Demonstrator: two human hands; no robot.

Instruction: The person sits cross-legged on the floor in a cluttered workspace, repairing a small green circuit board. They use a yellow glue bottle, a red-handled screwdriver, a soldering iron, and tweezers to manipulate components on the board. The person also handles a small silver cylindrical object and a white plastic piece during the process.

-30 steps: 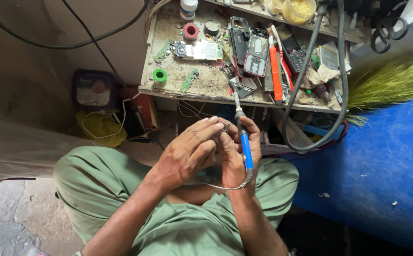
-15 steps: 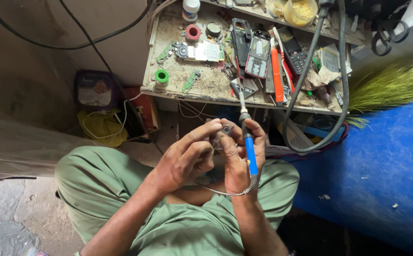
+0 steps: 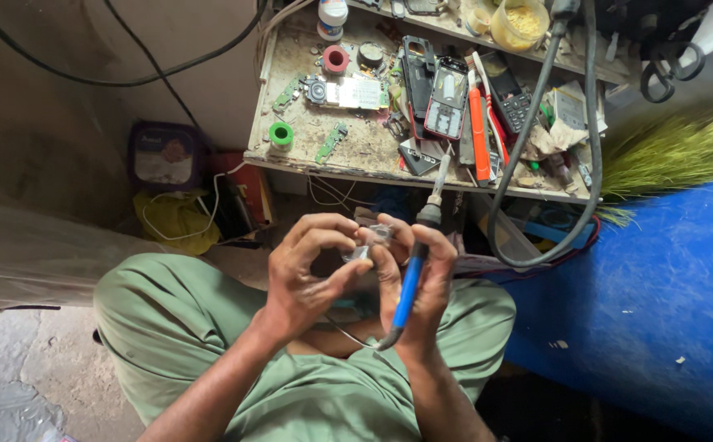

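1. Left hand point(image 3: 311, 274) and right hand point(image 3: 414, 274) pinch a small clear part point(image 3: 365, 245) between fingertips, over the lap, at 6 o'clock from the workbench point(image 3: 291, 155).
2. Right hand also clamps the blue soldering iron point(image 3: 412, 274) in its fist, tip toward 12.
3. Risk: the tip sits near the fingers and the grey hose point(image 3: 528, 131); a slip could burn or melt something.
4. Risk: the tiny part could drop into the clutter.
5. Purple box point(image 3: 164, 155) at 9 o'clock; green tape roll point(image 3: 281, 133) on the bench edge; yellow-filled jar point(image 3: 520, 23) at 1.
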